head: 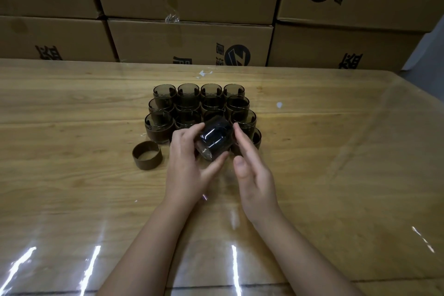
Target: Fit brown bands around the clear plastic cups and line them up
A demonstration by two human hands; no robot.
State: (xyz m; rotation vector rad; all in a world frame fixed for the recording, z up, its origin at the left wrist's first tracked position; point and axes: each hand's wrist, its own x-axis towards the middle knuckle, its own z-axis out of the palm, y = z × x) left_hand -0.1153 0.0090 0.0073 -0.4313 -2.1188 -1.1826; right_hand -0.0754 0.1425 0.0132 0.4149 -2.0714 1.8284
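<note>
Our left hand (pixel 185 163) grips a tilted, bandless cup (pixel 215 139) just in front of the banded block (pixel 159 127). Our right hand (pixel 252 170) lies flat-fingered beside it, grasping nothing. Held one-handed, the slick cup could slip and topple the block's front row. We count six cartons (pixel 189 41) behind the block, thirteen banded cups visible, and one loose band (pixel 147 155) at its front-left.

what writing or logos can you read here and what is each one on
Upper right box: round black logo with a Z-like stroke; large black characters beside it, cut off, unreadable.
Lower middle box: same round logo; characters half hidden behind the table, unreadable.
Other boxes: character fragments only, unreadable.
Banded cups, held cup, loose brown band: no text.
</note>
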